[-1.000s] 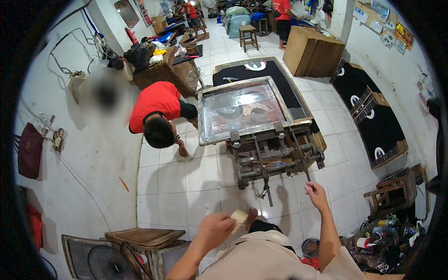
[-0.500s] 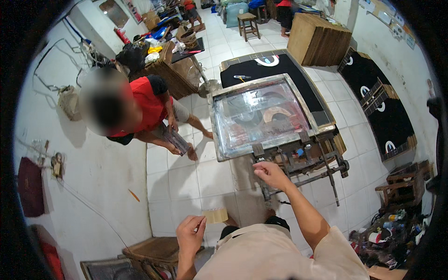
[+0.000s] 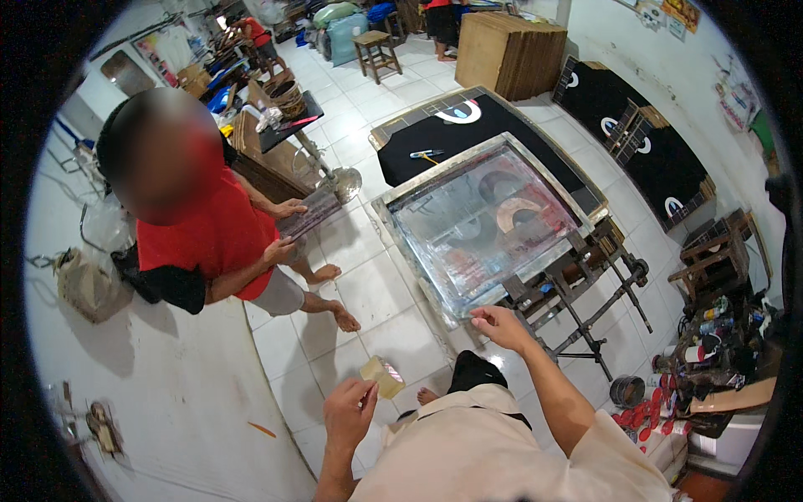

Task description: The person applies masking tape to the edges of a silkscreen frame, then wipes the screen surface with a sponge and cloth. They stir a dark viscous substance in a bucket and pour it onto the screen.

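Note:
My left hand (image 3: 348, 412) is closed at the edge of a roll of clear yellowish packing tape (image 3: 382, 378), held out over the tiled floor. My right hand (image 3: 500, 327) is beside the near corner of a screen-printing frame (image 3: 456, 311), its fingers drawn together. Whatever may be between those fingertips is too small to make out. The frame's mesh is translucent, smeared grey and red, with curved shapes in it. Beneath and beyond the frame lies black fabric (image 3: 502, 125) on a board, with a white and blue eye-like print. A small blue-white cutter (image 3: 427, 155) rests on the fabric.
At left a co-worker in a red shirt (image 3: 213, 226) holds a long dark squeegee-like tool (image 3: 309, 212). Metal hinge bars (image 3: 585, 314) jut from the frame's near side. Stacked boards (image 3: 510, 54), printed black panels (image 3: 636, 138) and cluttered bottles (image 3: 652, 410) line the right.
My view has turned and the co-worker has stepped nearer, raising the tool. The tape roll has tilted in my left hand. My right hand has shifted from the hinge clamp toward the frame's corner.

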A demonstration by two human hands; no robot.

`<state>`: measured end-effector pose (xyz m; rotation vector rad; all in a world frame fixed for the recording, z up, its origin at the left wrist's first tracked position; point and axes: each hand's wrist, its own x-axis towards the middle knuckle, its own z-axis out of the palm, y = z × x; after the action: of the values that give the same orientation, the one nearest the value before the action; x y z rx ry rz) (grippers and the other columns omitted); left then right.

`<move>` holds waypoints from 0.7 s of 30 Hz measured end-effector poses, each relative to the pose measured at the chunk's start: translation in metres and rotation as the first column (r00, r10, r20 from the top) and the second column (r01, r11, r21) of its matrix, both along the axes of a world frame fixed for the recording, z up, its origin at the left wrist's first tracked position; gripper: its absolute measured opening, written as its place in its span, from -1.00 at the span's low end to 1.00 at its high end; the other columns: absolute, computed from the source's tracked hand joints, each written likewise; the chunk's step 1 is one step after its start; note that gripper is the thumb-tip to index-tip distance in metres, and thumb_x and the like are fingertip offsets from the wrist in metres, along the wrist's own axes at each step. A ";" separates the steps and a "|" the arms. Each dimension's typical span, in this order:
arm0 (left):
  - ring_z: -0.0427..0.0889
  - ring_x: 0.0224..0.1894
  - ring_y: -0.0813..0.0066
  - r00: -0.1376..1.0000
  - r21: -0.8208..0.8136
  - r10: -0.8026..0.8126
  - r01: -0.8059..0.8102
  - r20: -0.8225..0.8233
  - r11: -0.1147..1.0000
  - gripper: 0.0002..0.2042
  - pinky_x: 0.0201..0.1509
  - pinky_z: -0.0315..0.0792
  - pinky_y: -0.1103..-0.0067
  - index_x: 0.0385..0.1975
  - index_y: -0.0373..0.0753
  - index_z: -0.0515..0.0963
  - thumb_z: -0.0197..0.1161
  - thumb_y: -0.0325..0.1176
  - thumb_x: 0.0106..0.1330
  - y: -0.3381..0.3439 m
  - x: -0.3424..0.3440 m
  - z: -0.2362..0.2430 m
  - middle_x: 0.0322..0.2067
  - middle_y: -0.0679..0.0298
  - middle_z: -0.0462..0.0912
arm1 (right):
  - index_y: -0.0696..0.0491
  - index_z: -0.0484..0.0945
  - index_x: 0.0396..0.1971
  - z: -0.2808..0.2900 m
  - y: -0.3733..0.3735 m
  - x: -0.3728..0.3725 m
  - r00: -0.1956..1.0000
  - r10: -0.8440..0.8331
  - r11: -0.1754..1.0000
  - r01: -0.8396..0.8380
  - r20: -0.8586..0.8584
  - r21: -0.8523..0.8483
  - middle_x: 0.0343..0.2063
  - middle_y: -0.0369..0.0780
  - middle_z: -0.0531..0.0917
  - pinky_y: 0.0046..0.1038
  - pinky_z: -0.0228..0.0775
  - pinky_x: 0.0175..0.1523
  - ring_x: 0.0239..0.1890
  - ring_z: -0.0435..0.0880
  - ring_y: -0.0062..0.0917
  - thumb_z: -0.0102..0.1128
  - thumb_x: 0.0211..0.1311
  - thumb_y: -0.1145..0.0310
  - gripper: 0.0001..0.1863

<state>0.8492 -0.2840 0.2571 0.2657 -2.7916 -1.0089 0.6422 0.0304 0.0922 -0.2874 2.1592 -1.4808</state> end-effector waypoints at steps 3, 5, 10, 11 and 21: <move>0.66 -0.47 0.22 0.994 -0.104 -0.108 0.109 0.014 0.989 -0.91 -0.38 0.50 0.35 -0.32 -0.25 0.74 0.44 -0.38 0.35 -0.048 -0.038 -0.002 -0.45 0.19 0.69 | 0.19 0.70 0.10 -0.003 -0.039 -0.033 0.993 0.038 0.998 -0.032 -0.111 0.056 -0.16 -0.08 0.79 -0.32 0.57 0.02 -0.17 0.73 -0.38 0.33 0.42 0.17 -0.56; 0.67 -0.47 0.21 0.990 -0.149 -0.141 0.143 0.029 0.978 -0.91 -0.38 0.50 0.34 -0.33 -0.24 0.74 0.44 -0.37 0.35 -0.075 -0.063 -0.006 -0.44 0.19 0.70 | 0.14 0.70 0.11 -0.009 -0.074 -0.073 0.980 0.080 0.993 -0.063 -0.183 0.097 -0.15 -0.10 0.76 -0.33 0.53 0.05 -0.14 0.69 -0.38 0.34 0.42 0.15 -0.57; 0.68 -0.45 0.20 0.991 -0.124 -0.095 0.106 0.095 0.987 -0.93 -0.35 0.51 0.35 -0.32 -0.24 0.75 0.46 -0.39 0.33 -0.114 -0.126 -0.016 -0.43 0.19 0.70 | 0.05 0.71 0.07 -0.035 -0.192 -0.226 0.828 0.203 0.971 -0.099 -0.523 0.220 0.01 -0.06 0.66 -0.17 0.46 0.19 0.07 0.61 -0.15 0.35 0.38 0.06 -0.57; 0.68 -0.45 0.21 0.991 -0.105 -0.083 0.094 0.105 0.990 -0.93 -0.35 0.52 0.35 -0.30 -0.25 0.75 0.46 -0.41 0.33 -0.120 -0.137 -0.013 -0.43 0.18 0.71 | 0.03 0.71 0.06 -0.039 -0.219 -0.256 0.800 0.208 0.953 -0.037 -0.563 0.301 0.04 -0.05 0.64 -0.13 0.44 0.21 0.12 0.59 -0.11 0.35 0.36 0.03 -0.56; 0.69 -0.43 0.26 0.981 -0.046 -0.091 0.100 0.172 0.994 -0.91 -0.33 0.54 0.41 -0.23 -0.31 0.75 0.46 -0.49 0.32 -0.178 -0.231 -0.004 -0.38 0.14 0.71 | -0.08 0.80 0.03 -0.050 -0.349 -0.397 0.776 0.624 0.511 -0.321 -0.088 0.798 0.06 -0.18 0.79 0.22 -0.01 0.47 0.26 0.62 -0.26 -0.24 0.58 -0.35 -0.26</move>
<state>0.6186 -0.4619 0.2532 0.2215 -3.0068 -0.9710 0.2454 -0.3189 0.0425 -0.8359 2.4738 -0.1304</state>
